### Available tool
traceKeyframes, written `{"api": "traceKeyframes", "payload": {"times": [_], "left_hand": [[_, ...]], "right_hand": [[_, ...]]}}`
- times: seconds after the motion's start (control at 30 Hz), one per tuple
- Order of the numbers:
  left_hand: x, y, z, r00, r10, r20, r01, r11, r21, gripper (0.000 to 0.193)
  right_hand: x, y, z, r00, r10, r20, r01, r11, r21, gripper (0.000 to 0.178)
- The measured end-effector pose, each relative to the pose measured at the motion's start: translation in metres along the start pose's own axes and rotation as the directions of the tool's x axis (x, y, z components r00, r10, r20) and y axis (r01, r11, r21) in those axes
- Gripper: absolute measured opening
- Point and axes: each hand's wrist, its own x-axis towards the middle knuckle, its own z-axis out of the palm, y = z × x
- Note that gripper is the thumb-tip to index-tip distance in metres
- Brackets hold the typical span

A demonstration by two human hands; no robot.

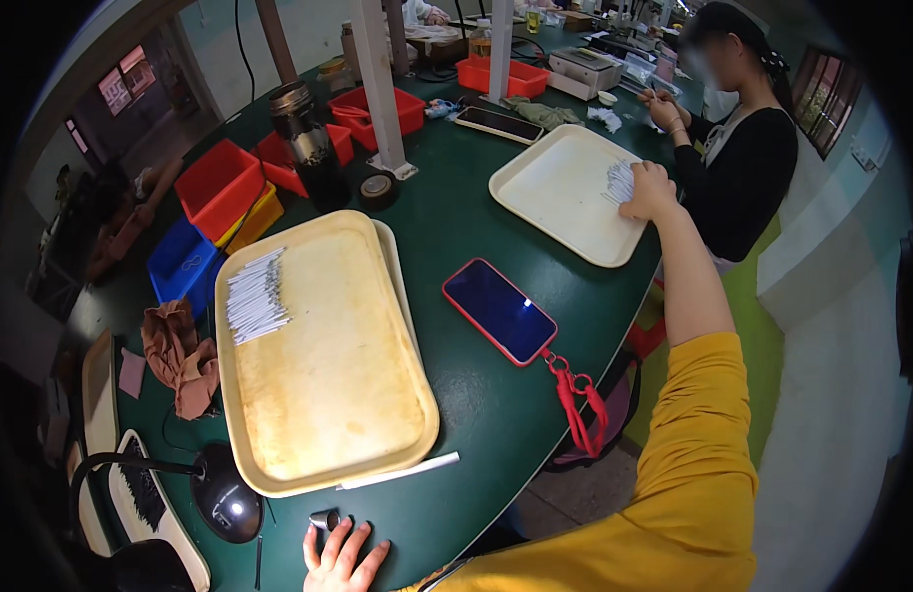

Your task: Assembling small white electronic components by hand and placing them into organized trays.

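Observation:
My right hand (650,190) reaches far to the right, its fingers curled over the end of a small bunch of thin white sticks (617,182). The bunch lies on a cream tray (550,202). Near the lower edge, my left hand (340,560) rests on the green table, fingers spread and holding nothing. Just beyond its fingertips is a small metal cup (324,519), perhaps touching them. A larger cream tray (328,414), stacked on another, carries a row of similar white sticks (257,296) at its far left.
Between the trays lies a red-cased phone (500,311) with a red strap (582,414). Left are a dark lamp head (228,493), brown cloth (180,357) and coloured bins (216,187). A dark flask (306,148) and white post (378,89) stand behind. A co-worker (748,138) sits at right.

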Motion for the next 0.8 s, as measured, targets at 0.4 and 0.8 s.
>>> {"api": "traceKeyframes", "payload": {"times": [0.4, 0.8], "left_hand": [[0.009, -0.002, 0.004, 0.999, -0.015, -0.031, 0.018, 0.996, 0.083, 0.030], [0.016, 0.001, 0.005, 0.991, -0.022, -0.129, 0.028, 0.998, 0.048, 0.033]], "right_hand": [[0.073, 0.030, 0.010, 0.832, -0.022, 0.554, -0.017, 0.998, 0.064, 0.101], [0.081, 0.027, 0.011, 0.780, 0.043, 0.624, -0.124, 0.988, 0.087, 0.096]]}}
